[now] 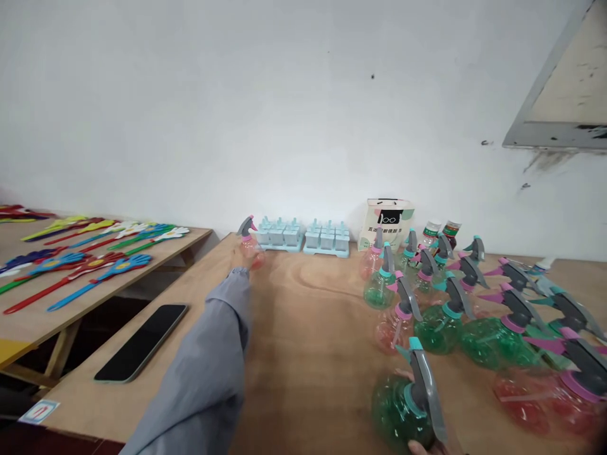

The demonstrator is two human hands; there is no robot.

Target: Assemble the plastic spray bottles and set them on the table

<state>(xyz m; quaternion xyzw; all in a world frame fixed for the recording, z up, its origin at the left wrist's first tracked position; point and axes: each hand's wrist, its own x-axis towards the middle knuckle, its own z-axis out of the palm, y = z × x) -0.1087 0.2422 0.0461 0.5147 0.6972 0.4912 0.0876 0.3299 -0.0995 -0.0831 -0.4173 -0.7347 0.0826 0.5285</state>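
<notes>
My left arm, in a grey sleeve, reaches to the far left part of the table. My left hand (240, 258) is wrapped round a clear pink spray bottle (257, 256) with a grey and pink trigger head, upright beside the ice pop molds. At the near edge of the view, my right hand (424, 447) grips a green spray bottle (397, 414) with a teal collar and nozzle. Its fingers show at the bottle's lower side and behind it; the rest is hidden or out of frame. This bottle is tilted slightly.
Pale blue ice pop molds (327, 239) stand along the wall. Several pink and green spray bottles (493, 341) crowd the right, before a printed carton (386, 222) and small bottles (450, 232). A phone (142, 343) lies left. Flower-topped sticks (121, 268) cover the neighbouring table.
</notes>
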